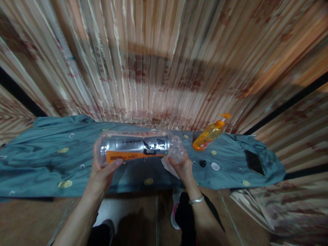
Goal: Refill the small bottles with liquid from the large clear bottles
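My left hand is wrapped round the base end of a large clear plastic bottle with a silver and orange label. The bottle lies on its side in the air above the cloth, its neck pointing right. At that neck, my right hand grips a small clear plastic container. Bottle neck and container overlap, so I cannot tell how far one sits in the other. A white tissue shows just below and left of my right hand; whether the hand touches it is unclear.
A blue-green cloth covers the long table. To the right are an orange pump bottle, a black cap, a white round lid and a black phone. Behind hangs a patterned curtain.
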Motion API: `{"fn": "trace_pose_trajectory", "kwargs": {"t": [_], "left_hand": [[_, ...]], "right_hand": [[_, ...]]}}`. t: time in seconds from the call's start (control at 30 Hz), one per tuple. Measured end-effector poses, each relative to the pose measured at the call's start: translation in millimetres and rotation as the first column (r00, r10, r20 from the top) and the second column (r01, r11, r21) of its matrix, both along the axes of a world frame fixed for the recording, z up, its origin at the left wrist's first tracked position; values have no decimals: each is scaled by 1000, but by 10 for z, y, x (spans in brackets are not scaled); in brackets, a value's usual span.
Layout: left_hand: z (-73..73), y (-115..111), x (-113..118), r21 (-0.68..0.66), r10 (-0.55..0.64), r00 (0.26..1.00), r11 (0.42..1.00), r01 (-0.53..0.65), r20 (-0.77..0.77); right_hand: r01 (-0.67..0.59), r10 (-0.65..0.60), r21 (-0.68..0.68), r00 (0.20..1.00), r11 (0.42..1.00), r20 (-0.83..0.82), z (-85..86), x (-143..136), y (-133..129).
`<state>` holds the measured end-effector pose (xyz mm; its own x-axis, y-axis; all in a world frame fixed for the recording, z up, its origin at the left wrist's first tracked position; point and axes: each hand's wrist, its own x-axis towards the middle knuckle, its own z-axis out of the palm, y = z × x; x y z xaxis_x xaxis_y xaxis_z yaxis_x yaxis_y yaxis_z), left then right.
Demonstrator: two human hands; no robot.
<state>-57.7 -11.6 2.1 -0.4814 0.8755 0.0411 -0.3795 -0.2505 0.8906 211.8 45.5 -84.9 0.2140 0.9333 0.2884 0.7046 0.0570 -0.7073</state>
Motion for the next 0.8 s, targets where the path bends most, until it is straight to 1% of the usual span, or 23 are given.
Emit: {"fn": "trace_pose_trajectory", "kwargs": {"t": [0.2,0.4,0.53,0.63,0.8], "left_hand": [[9,-4,6,-20,-1,1000,1000,1,3],[-47,0,-24,34,-20,999,999,21,-46],[-70,-10,-34,39,-41,996,998,44,-81],[-68,-18,-32,33,-50,995,998,53,-83],[-49,-19,-25,16,-37,997,999,38,-69]], "right_hand": [[-1,1,-10,1000,1000,-1,0,7,-2],[-12,12,-4,1000,1000,-1,23,4,-9],[-3,3,-17,1000,1000,6,38,1,-10],[-1,1,-35,1000,999,2,41,1,-12],[3,-3,-27,1000,1000,7,43,-1,-12]]}}
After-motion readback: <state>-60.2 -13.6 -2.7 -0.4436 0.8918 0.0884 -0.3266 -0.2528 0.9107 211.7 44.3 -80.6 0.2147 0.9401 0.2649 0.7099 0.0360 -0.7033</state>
